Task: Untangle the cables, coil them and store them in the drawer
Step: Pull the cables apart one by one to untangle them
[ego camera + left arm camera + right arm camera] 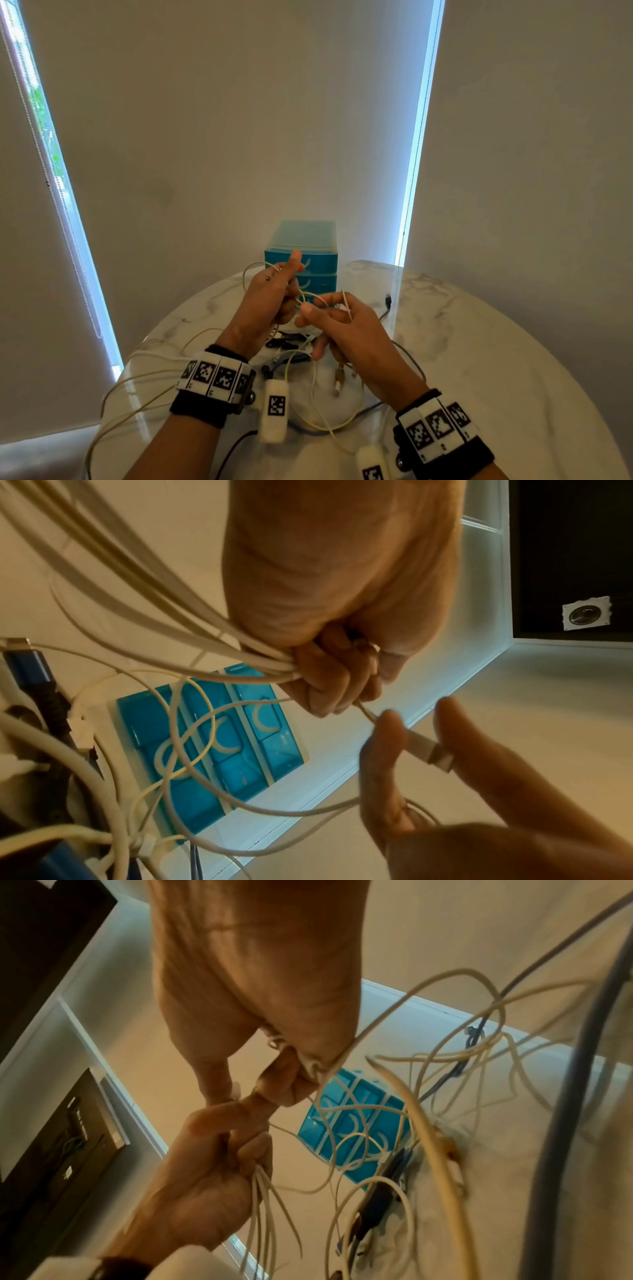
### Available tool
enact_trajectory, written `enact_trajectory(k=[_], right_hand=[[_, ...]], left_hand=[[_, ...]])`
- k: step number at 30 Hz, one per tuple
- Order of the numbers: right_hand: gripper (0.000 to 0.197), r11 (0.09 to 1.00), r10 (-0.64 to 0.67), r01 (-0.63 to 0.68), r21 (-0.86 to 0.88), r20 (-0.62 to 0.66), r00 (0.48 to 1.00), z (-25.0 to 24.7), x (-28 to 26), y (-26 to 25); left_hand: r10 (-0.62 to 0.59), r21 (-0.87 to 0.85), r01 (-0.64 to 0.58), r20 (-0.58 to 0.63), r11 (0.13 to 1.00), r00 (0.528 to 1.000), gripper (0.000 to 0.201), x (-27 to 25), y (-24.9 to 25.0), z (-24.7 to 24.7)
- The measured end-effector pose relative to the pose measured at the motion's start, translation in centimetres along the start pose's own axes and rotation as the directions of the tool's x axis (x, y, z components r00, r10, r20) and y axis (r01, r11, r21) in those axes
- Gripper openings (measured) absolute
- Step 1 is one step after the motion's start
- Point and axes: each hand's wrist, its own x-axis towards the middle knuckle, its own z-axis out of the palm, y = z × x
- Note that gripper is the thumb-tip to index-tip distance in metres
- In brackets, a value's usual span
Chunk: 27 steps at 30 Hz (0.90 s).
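Note:
My left hand [270, 298] is raised over the table, fingers curled round several loops of a thin white cable [219, 653]; the loops trail off to the left. My right hand [329, 318] sits just right of it and pinches the same cable near its end. The cable's white plug [435, 753] lies between my right thumb and forefinger. In the right wrist view, my left hand [212, 1177] holds the strand bundle from below. Behind the hands stands a teal three-drawer unit [318, 263] with all its drawers closed.
A tangle of white, blue and black cables [298, 346] lies on the round marble table [479, 342] under my hands. A yellowish loop [342, 421] lies nearer me, and a black plug [387, 300] sits to the right of the drawers. Long white strands [137, 387] hang over the table's left edge.

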Motion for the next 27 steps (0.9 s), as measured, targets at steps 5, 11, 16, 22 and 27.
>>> enact_trajectory(k=[5, 11, 16, 22, 27], right_hand=[[0.034, 0.983, 0.029, -0.02, 0.184, -0.046, 0.999, -0.7, 0.5, 0.3], [0.012, 0.971, 0.047, 0.067, 0.229, -0.46, 0.887, -3.5, 1.1, 0.5], [0.008, 0.996, -0.05, 0.082, 0.027, -0.598, 0.8, -5.4, 1.0, 0.3], [0.013, 0.989, -0.093, 0.047, -0.141, -0.344, 0.934, -3.8, 0.3, -0.2], [0.038, 0.997, 0.048, -0.027, 0.072, -0.299, 0.953, -3.3, 0.3, -0.8]], left_hand=[[0.047, 0.011, -0.047, -0.025, 0.999, 0.999, 0.052, 0.1, -0.1, 0.0], [-0.072, 0.272, 0.07, -0.004, 0.96, 0.997, 0.069, -0.5, 0.6, -0.3], [0.014, 0.473, -0.001, -0.024, 0.881, 1.0, 0.083, -1.0, 0.8, 0.3], [0.161, 0.322, -0.151, -0.005, 0.935, 0.987, 0.084, -0.4, 0.9, -0.3], [0.148, 0.509, -0.255, 0.241, 0.822, 0.959, 0.031, -0.8, 0.1, 0.1]])
